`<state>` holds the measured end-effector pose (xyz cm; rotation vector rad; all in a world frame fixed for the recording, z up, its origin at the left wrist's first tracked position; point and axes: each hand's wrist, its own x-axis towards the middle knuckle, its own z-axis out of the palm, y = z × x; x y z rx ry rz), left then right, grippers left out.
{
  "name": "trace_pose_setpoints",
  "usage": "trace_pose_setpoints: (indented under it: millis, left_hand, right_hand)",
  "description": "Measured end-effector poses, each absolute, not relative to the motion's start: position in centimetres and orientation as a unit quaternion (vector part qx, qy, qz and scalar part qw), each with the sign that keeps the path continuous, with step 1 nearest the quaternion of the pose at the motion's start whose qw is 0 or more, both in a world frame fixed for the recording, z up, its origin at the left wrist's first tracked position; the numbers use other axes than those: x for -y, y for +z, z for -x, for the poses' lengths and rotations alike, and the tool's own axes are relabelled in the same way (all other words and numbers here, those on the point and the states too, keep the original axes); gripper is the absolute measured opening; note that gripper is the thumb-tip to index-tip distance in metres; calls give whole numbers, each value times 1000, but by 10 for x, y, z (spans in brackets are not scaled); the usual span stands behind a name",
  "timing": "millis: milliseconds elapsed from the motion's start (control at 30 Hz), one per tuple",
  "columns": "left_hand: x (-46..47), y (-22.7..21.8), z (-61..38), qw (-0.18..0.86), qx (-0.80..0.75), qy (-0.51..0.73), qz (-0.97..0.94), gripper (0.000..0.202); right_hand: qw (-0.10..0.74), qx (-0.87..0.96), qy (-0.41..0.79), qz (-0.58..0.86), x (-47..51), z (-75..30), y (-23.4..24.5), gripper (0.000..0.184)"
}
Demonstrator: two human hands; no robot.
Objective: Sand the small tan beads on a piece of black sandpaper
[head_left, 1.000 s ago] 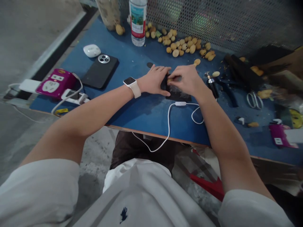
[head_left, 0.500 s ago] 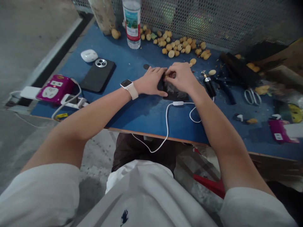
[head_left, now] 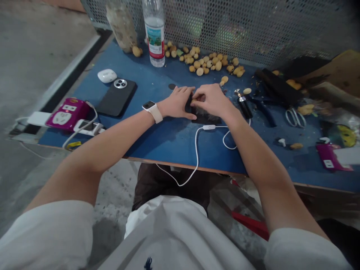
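Note:
Both hands meet over a small black pad (head_left: pixel 204 118) near the middle of the blue table (head_left: pixel 168 135). My left hand (head_left: pixel 177 102), with a pale smartwatch (head_left: pixel 152 110) on the wrist, lies flat with its fingers together, pressing a dark object against the pad. My right hand (head_left: pixel 211 99) is curled, its fingertips pinching something small and yellowish at the left hand's fingertips; I cannot make out what it is. A pile of yellow nut-like pieces (head_left: pixel 208 63) lies just beyond the hands.
A water bottle (head_left: pixel 154 33) and a jar (head_left: pixel 120 26) stand at the back by a mesh screen. A black phone (head_left: pixel 116 96), white earbud case (head_left: pixel 107 75) and magenta power strip (head_left: pixel 67 113) lie left. A white cable (head_left: pixel 197 150) hangs over the front edge. Scissors (head_left: pixel 294 117) and dark tools lie right.
The hands stay together on the pad with only slight finger shifts. The camera has tilted, so the whole table sits a little lower in view.

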<state>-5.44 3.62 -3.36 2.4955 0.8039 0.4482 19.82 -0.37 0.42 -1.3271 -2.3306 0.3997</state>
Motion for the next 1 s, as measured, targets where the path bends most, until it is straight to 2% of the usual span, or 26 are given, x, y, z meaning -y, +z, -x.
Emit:
trace_pose_setpoints:
  millis: [100,300,467,633,833,1000]
  left_hand:
    - [-36,-34,55,240,-286,176,-911,157]
    - [-38,-35,53,244,-292,167,-909,156]
    - [-37,-35,53,250,-289,172,-908,160]
    - [-34,-33,53,250,-291,161,-909,162]
    - [-34,-33,53,251,-293,179,-905,160]
    - [-32,-30,53,246,-300,167,-907,160]
  right_hand:
    - [230,832,103,493,-1,-198,0,22]
    - [164,865,157,447,0,-205,5,22]
    - [199,856,108,466,-3,-203,2,23]
    - [186,862,176,438,-1,-206,4,19]
    - [247,835,171,462,2,-202,3,13]
    - [226,840,211,447,3,-200,5,16]
